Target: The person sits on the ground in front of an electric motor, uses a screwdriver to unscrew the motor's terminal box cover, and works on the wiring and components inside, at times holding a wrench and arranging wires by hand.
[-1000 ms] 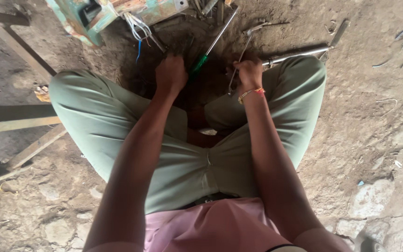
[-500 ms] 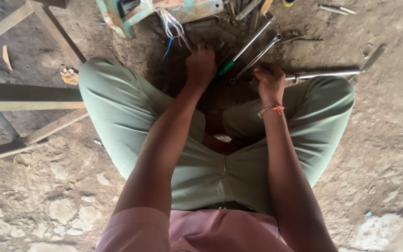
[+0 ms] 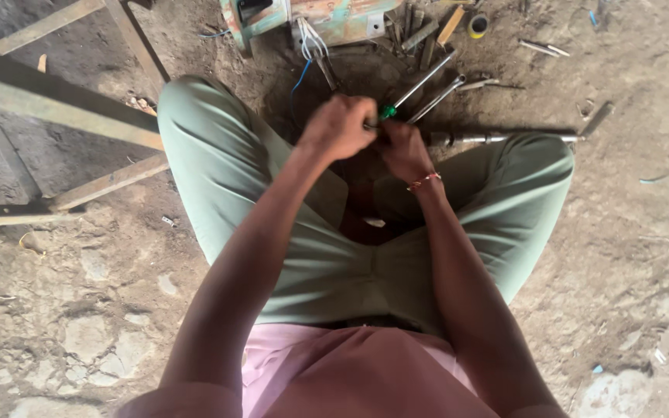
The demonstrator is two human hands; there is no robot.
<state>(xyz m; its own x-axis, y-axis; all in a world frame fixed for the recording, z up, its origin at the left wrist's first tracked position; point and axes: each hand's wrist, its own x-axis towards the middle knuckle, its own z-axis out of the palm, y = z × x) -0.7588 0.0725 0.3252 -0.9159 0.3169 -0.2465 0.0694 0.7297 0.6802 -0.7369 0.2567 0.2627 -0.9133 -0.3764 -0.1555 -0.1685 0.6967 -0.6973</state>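
Both hands are now brought together at upper centre — left hand [image 3: 340, 126] clenched, right hand [image 3: 403, 149] grasping the green-handled screwdriver [image 3: 416, 90], earlier left untouched.

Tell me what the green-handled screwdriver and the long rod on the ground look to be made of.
Green-handled screwdriver: handle looks like glossy plastic, shaft like bright bare steel, judging by its silvery shine. Long grey rod: probably steel too, duller and scuffed. Both hands meet at the handle.

Sage-green trousers [image 3: 226, 186] and a pink shirt [image 3: 334, 371] are worn; a green-handled screwdriver [image 3: 412, 89] and red-orange wristband [image 3: 424, 181] are seen.
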